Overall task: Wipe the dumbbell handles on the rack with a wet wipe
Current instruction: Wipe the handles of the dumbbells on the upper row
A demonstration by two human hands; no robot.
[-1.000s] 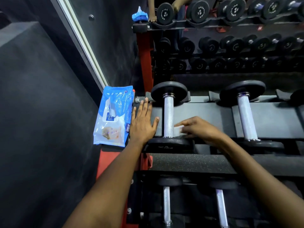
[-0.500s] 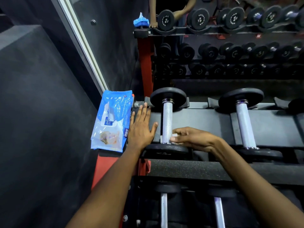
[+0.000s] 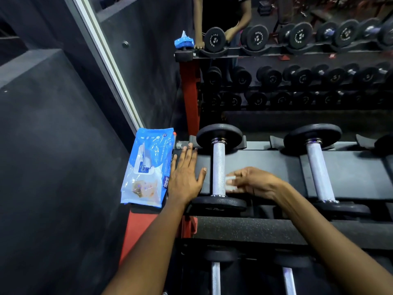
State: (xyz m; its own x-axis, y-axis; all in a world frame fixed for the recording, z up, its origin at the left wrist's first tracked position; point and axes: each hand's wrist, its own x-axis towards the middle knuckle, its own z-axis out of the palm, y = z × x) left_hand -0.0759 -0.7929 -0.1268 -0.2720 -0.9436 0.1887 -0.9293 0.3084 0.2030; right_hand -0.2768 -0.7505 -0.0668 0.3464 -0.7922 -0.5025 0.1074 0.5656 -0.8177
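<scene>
A dim gym corner, a mirror behind the dumbbell rack (image 3: 265, 165). On its top shelf the right hand (image 3: 255, 182) pinches a folded wet wipe (image 3: 230, 184) against the leftmost dumbbell's handle (image 3: 219, 169); it has slid up from the near plate toward mid-handle, so this handle looks partly wiped. The left hand (image 3: 185, 177) stays flat, fingers spread, on the rack beside the wipes packet (image 3: 146, 167). The next dumbbell (image 3: 319, 167) waits untouched.

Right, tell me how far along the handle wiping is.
Nothing looks finished. In hand: the right hand presses a wet wipe against the leftmost dumbbell handle; the left hand rests flat on the rack. Left: the next handle, untouched, and those beyond.
</scene>
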